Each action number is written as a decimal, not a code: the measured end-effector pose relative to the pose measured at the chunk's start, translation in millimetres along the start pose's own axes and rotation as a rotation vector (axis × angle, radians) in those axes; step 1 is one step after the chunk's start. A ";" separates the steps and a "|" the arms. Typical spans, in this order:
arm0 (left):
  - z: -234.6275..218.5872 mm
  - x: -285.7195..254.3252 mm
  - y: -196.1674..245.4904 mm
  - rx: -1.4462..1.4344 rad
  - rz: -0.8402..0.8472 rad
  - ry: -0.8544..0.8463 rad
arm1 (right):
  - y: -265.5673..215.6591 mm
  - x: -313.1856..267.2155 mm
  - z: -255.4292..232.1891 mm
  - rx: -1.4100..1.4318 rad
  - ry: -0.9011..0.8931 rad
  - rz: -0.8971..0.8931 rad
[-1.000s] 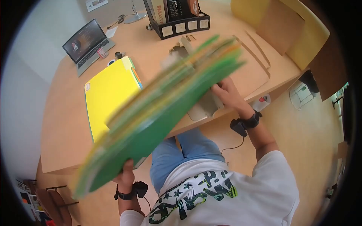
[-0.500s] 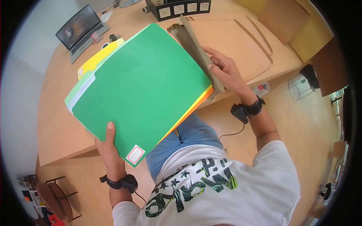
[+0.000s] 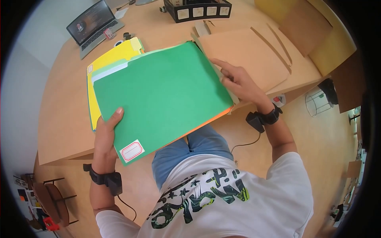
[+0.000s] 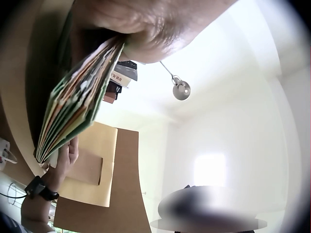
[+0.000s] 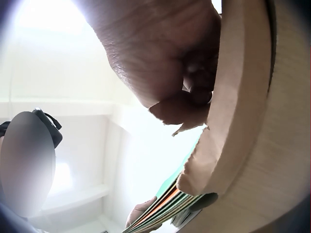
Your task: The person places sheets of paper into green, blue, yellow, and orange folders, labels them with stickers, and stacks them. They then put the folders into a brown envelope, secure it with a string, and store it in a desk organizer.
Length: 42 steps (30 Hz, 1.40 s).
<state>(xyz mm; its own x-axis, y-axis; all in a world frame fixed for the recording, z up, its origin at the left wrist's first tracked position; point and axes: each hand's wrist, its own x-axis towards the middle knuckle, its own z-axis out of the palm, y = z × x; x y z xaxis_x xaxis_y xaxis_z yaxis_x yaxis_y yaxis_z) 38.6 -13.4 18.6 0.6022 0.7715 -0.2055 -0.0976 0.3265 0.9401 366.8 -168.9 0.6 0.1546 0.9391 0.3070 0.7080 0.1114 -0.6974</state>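
Note:
My left hand (image 3: 106,135) grips a thick stack of file folders at the left edge, thumb on top. A green folder (image 3: 162,99) with a red-bordered label is uppermost. Seen end-on in the left wrist view, the stack (image 4: 80,104) shows several coloured layers. My right hand (image 3: 240,82) pinches the torn opening of a large brown paper envelope (image 3: 242,51) lying on the desk. In the right wrist view, the envelope's ragged edge (image 5: 194,170) stands near the folders' edges (image 5: 165,208). The stack's right edge overlaps the envelope's opening in the head view.
Partly under the stack, a yellow folder (image 3: 119,53) lies on the desk (image 3: 63,119). An open laptop (image 3: 95,27) stands at the back left and a black file holder (image 3: 198,11) at the back. Brown cardboard (image 3: 307,29) rises at the right.
The stack has turned from steeply tilted to flatter, green face up, and swung toward the envelope. My right hand has left the folders' edge and taken hold of the envelope's opening.

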 end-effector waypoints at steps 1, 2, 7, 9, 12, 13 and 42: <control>2.5 -0.2 1.5 -0.005 -0.026 -0.029 | 1.1 -2.0 -0.5 -0.006 -0.014 0.002; 4.8 1.4 6.0 -0.027 -0.043 -0.042 | 0.3 -0.3 -2.1 -0.011 -0.029 0.006; 5.3 1.1 6.0 -0.111 -0.126 -0.065 | -1.0 -3.5 -2.7 -0.052 -0.115 0.000; 2.7 4.2 8.8 -0.115 -0.148 -0.061 | -3.5 0.9 -5.7 -0.042 -0.147 0.039; -4.7 6.2 7.5 -0.133 -0.178 -0.081 | -0.2 10.9 -6.9 -0.111 -0.170 0.117; -4.6 6.1 7.0 -0.139 -0.188 -0.094 | 1.1 18.0 -8.8 -0.195 -0.171 0.134; 74.4 -17.4 -60.9 -0.341 -0.030 -0.275 | -9.8 55.3 22.9 0.353 -0.172 0.178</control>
<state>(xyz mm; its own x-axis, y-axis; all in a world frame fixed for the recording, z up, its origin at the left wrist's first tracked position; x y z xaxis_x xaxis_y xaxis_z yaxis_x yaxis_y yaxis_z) 93.1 -87.3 -14.9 0.7928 0.6000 -0.1076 -0.3054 0.5437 0.7818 352.6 -110.6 9.6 0.1149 0.9909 0.0706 0.3964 0.0194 -0.9179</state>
